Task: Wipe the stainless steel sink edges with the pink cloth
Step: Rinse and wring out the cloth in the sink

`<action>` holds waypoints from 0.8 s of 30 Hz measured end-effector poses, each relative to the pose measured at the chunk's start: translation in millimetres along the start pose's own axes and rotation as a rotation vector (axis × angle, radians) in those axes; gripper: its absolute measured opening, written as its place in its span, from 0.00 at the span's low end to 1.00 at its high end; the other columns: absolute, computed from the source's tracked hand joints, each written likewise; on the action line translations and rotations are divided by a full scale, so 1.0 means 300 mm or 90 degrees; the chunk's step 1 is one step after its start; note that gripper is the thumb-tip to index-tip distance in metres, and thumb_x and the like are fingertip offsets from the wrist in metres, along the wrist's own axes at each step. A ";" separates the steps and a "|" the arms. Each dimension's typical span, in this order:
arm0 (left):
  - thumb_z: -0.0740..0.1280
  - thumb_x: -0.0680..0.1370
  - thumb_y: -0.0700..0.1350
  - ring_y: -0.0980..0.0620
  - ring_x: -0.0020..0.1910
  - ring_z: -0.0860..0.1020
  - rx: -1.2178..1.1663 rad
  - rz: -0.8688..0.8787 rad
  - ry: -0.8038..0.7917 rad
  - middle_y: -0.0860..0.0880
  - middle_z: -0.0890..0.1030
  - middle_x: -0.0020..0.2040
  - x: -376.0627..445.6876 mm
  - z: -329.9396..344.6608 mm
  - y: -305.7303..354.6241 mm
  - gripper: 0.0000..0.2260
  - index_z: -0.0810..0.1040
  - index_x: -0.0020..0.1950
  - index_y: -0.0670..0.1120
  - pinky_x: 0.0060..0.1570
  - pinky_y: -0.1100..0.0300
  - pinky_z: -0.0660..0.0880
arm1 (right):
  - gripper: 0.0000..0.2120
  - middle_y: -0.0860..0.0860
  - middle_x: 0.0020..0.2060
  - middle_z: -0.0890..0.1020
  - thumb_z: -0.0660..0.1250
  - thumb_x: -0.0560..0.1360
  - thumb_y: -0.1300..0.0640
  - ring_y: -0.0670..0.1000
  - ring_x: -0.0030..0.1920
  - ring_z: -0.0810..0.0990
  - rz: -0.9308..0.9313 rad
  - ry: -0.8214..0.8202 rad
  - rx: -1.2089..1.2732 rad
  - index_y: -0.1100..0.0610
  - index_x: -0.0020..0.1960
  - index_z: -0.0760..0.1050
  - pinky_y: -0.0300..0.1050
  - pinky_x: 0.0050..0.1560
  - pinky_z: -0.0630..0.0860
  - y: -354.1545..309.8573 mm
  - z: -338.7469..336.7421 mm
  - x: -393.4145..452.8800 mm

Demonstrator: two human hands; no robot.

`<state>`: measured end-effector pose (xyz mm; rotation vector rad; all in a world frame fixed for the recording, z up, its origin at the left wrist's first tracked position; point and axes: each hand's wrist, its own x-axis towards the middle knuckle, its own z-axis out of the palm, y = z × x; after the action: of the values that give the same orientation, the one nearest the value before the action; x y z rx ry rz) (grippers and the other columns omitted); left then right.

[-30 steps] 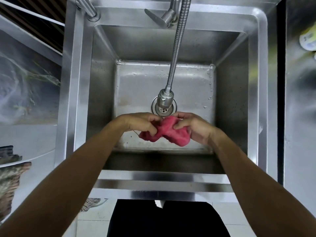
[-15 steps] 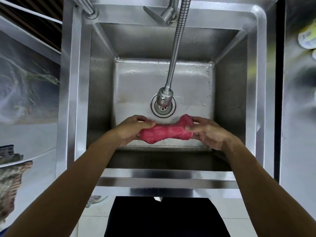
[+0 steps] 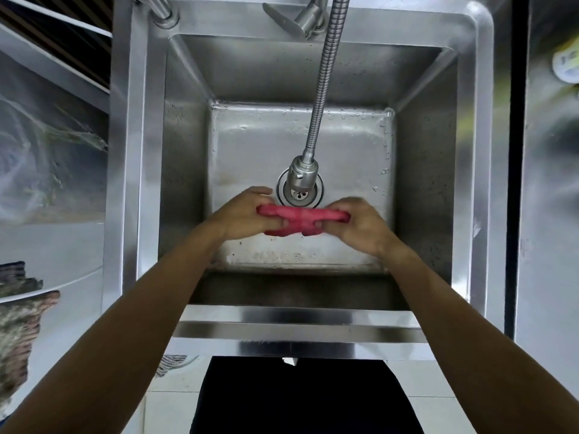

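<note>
Pink cloth (image 3: 300, 216) stretches between left hand (image 3: 242, 216) and right hand (image 3: 360, 223), fingers closed on its ends.

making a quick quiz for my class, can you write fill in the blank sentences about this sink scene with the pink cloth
1. The left hand and right hand grip a twisted cloth coloured ____.
2. The cloth is held over the basin of the square stainless steel sink, not on its ____.
3. The flexible ribbed metal faucet hose ends in a nozzle right above the round ____.
4. The number of hands on the cloth is ____.

Missing words: pink; edges; drain; two
</note>
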<state>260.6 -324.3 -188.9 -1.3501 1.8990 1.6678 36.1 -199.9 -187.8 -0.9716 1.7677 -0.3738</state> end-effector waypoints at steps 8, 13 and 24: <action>0.75 0.78 0.45 0.47 0.54 0.87 -0.464 -0.142 0.114 0.47 0.88 0.55 0.035 0.078 -0.019 0.12 0.84 0.60 0.50 0.53 0.52 0.84 | 0.15 0.51 0.55 0.87 0.76 0.76 0.58 0.53 0.56 0.87 0.160 0.011 0.423 0.53 0.62 0.79 0.55 0.60 0.83 0.002 0.058 0.049; 0.74 0.78 0.37 0.48 0.56 0.85 -0.468 -0.110 0.050 0.49 0.87 0.56 -0.068 0.076 -0.039 0.15 0.81 0.63 0.48 0.54 0.48 0.84 | 0.10 0.56 0.54 0.86 0.70 0.80 0.65 0.56 0.53 0.87 0.102 -0.005 0.468 0.56 0.60 0.80 0.50 0.53 0.85 0.032 0.005 -0.073; 0.62 0.80 0.57 0.39 0.56 0.85 -0.444 -0.143 -0.122 0.44 0.85 0.58 -0.054 -0.101 0.013 0.22 0.80 0.68 0.45 0.59 0.43 0.80 | 0.16 0.53 0.50 0.87 0.64 0.80 0.72 0.56 0.46 0.86 -0.047 -0.033 0.369 0.54 0.54 0.85 0.51 0.45 0.85 -0.083 -0.134 -0.149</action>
<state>277.1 -344.0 -165.9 -1.4787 1.0381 2.3372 17.2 -189.1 -126.4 -0.6206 1.4527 -0.8445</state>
